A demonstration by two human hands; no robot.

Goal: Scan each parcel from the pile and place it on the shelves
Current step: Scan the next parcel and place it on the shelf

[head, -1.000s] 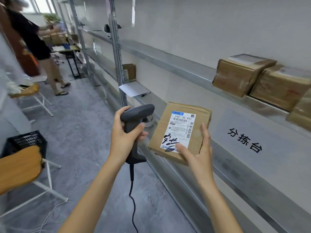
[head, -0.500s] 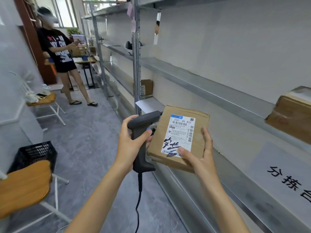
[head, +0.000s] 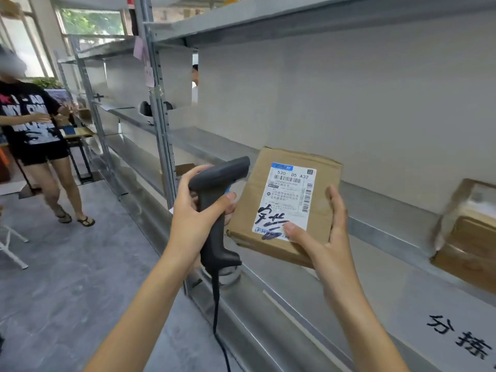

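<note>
Two cardboard parcels (head: 284, 202) (head: 467, 234), one barcode scanner (head: 214, 208), two hands (head: 193, 213) (head: 327, 237), one bystander (head: 35, 135)

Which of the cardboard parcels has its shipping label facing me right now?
The parcel held in the right hand, beside the scanner in the left hand. Its white label reads 530-D5 A32; the blurred parcel on the shelf at right shows no readable label.

Grey metal shelves (head: 214, 146), taped cardboard box (head: 467, 237) on one

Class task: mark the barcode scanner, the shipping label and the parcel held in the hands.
barcode scanner (head: 214, 189), head view, on its dark grip below the head.
shipping label (head: 288, 194), head view, on the white printed middle.
parcel (head: 324, 189), head view, on bare cardboard right of the label.
</note>
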